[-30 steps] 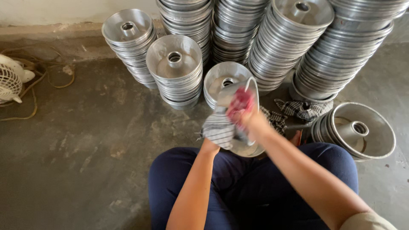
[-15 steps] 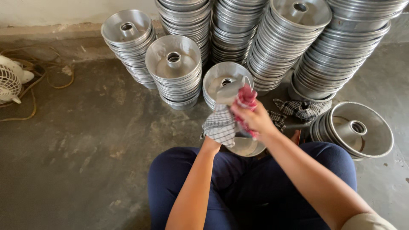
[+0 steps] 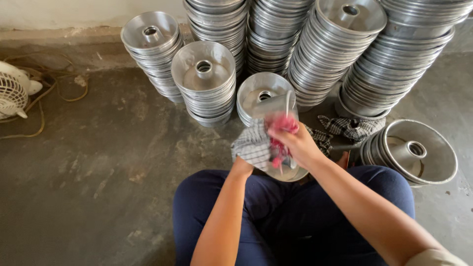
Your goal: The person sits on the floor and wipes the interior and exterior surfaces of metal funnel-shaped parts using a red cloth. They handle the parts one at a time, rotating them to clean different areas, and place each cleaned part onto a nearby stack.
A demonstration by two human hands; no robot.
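I sit on the floor with a round aluminium ring-shaped cake pan (image 3: 287, 173) held on edge above my lap. My left hand (image 3: 245, 162) grips the pan through a black-and-white checked cloth (image 3: 251, 144), so most of that hand is hidden. My right hand (image 3: 295, 144) is shut on a pink-red rag (image 3: 281, 129) and presses it against the pan's face. The pan's upper rim (image 3: 276, 104) rises above the rag.
Several stacks of the same pans (image 3: 204, 81) (image 3: 340, 44) stand ahead along the wall. A short tilted stack (image 3: 411, 152) lies at my right, with another checked cloth (image 3: 352, 127) beside it. A small white fan (image 3: 12, 93) and cord (image 3: 59, 83) sit at far left.
My right hand with the pink rag has slid slightly down and across the pan's face. The left hand and pan stay roughly in place.
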